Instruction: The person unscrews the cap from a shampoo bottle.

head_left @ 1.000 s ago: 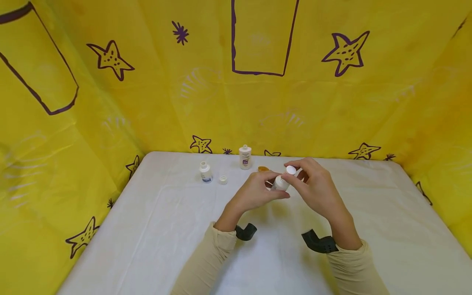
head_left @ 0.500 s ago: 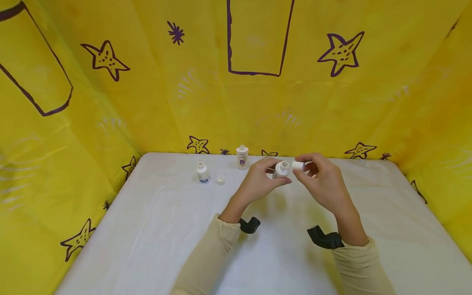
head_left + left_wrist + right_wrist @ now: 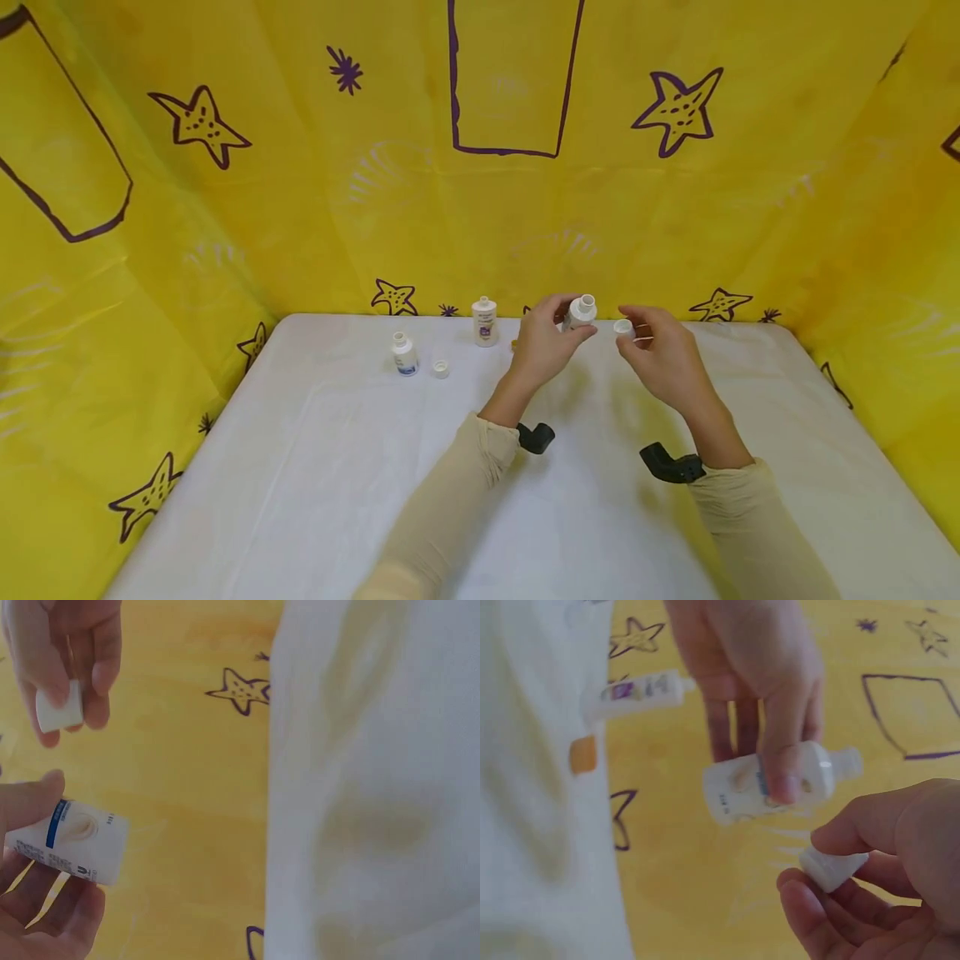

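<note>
My left hand grips a small white bottle above the table; its neck is uncapped. In the left wrist view the bottle's label shows a blue band and a cream swirl. Just to the right, my right hand pinches a white cap between thumb and fingers, apart from the bottle. In the right wrist view the cap sits below the bottle's bare neck.
On the white-covered table stand an uncapped bottle with a blue-marked label and another with a purple mark. A white cap lies between them, an orange cap nearby. Yellow cloth hangs behind.
The white cap came off the bottle in my left hand. My left hand has lifted the bottle farther back, and my right hand has drawn the cap away to the right.
</note>
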`<state>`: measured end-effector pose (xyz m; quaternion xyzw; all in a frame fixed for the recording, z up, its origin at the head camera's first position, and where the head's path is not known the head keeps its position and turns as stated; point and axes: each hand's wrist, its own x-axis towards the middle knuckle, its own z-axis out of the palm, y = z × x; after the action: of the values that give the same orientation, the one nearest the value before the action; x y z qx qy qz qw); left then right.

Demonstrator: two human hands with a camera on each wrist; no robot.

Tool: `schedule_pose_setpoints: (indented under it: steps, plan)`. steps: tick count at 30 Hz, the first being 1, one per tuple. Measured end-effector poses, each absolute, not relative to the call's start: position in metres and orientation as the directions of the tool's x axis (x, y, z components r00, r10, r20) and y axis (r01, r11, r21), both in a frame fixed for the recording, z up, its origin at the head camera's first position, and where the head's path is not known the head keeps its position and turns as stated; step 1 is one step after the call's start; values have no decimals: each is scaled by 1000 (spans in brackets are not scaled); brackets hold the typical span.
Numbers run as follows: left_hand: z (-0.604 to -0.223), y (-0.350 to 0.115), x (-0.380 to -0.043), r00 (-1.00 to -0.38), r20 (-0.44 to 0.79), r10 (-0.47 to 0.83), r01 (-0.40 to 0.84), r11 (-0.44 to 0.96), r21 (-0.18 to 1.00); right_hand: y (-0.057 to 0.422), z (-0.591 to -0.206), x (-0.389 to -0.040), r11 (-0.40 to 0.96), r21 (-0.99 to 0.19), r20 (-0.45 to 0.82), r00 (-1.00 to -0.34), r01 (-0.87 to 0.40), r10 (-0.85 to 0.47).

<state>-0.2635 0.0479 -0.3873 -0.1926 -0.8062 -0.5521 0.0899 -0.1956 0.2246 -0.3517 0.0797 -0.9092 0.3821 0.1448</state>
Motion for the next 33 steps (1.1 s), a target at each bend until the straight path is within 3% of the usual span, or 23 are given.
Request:
schedule_pose_setpoints:
  steps: [10,18,33]
  plan:
    - [-417,79,-284,-952,246,180,300,408,863,243,-400,-239,741,-657,193,-981,-139,-13]
    - [-443,90,-295,-981,135,140,185,467,864,257,-423,-260,756,-654,-13,-999,35,35]
    - [-454,100,-295,-988,20,151,92,491,866,273,-446,-268,770,-636,-82,-997,60,9]
